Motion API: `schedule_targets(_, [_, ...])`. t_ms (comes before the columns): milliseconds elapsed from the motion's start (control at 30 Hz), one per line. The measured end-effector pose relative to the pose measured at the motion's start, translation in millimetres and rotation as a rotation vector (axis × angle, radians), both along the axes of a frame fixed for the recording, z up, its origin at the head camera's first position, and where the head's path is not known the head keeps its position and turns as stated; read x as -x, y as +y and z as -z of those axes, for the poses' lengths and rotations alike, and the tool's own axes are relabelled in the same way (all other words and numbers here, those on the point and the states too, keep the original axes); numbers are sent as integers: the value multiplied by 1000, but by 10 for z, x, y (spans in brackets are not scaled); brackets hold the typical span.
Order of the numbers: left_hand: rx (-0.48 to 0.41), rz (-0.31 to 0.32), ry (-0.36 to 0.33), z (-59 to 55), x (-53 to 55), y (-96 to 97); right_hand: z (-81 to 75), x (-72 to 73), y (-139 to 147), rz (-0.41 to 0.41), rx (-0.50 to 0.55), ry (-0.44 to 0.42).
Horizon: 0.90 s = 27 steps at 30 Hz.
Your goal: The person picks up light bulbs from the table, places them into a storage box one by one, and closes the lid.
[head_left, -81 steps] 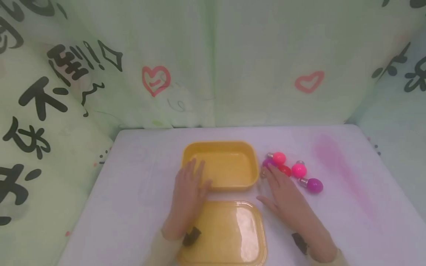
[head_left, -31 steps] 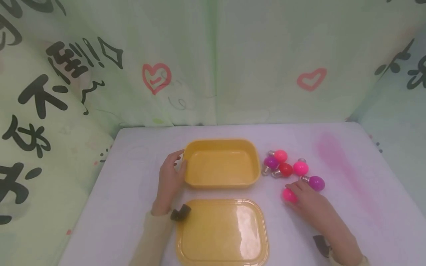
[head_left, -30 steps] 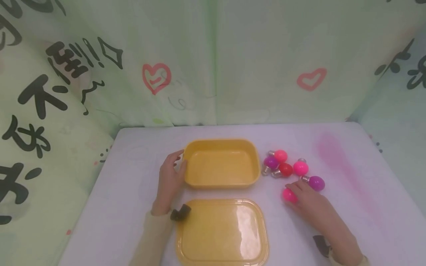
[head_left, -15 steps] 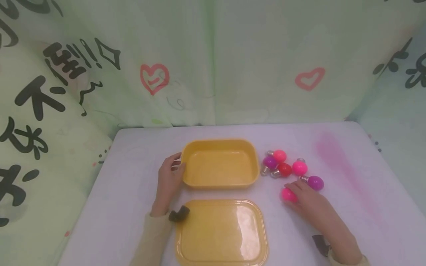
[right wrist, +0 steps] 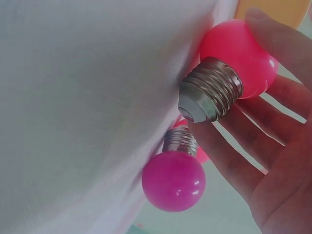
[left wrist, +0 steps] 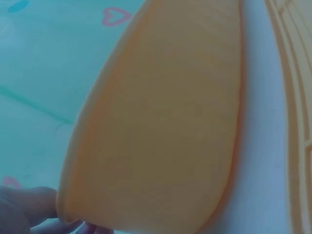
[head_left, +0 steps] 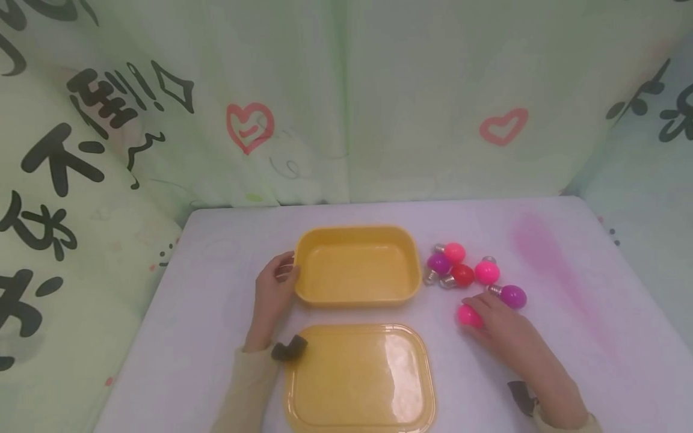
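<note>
My left hand (head_left: pixel 275 288) holds the left end of a yellow plastic box (head_left: pixel 357 297), its fingers bent against the end wall. In the left wrist view, fingertips (left wrist: pixel 41 204) sit right at the rim corner. My right hand (head_left: pixel 500 328) grips a pink light bulb (head_left: pixel 468 316) low over the white table; thumb and fingers are around the globe, and the silver screw base shows in the right wrist view. Just beyond that hand lies a purple bulb (head_left: pixel 513 296), its base close to the fingers.
Several more bulbs lie right of the box: a pink one (head_left: pixel 455 253), a purple one (head_left: pixel 438 263), a red one (head_left: pixel 463 275) and another pink one (head_left: pixel 488 272). A yellow lid (head_left: pixel 357 379) lies in front of the box. A pale green curtain (head_left: pixel 411 102) hangs behind the table.
My left hand has gone from over the box to its left end. The right hand has moved from beside the bulb group toward me and now holds a pink bulb. Little differs over the last second.
</note>
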<state>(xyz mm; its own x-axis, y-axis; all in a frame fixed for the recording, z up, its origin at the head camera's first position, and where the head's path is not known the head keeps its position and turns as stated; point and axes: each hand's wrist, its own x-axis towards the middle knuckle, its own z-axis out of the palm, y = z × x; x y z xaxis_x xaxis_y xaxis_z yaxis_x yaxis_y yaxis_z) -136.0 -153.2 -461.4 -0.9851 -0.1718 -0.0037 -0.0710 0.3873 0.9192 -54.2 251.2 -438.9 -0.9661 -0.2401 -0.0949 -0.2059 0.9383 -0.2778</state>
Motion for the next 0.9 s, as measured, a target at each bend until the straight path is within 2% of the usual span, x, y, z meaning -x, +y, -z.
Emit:
schedule_targets(100, [-60, 3, -36, 14, 26, -29, 0, 7, 3, -4, -1, 9])
schedule_targets(233, [-121, -2, -146, 27, 55, -69, -4, 19, 12, -9, 2, 15])
schedule_targets(333, [-159, 2, -192, 30, 66, -96, -15, 25, 8, 2, 7, 1])
schedule_targets(500, [-211, 10, -222, 12, 59, -105, -44, 37, -2, 26, 0, -28])
schedule_targets(667, [-250, 20, -225, 15, 26, -125, -77, 46, -3, 39, 4, -37])
schedule_targets(900, [-271, 31, -187, 30, 16, -131, -147, 125, 3, -15, 0, 28])
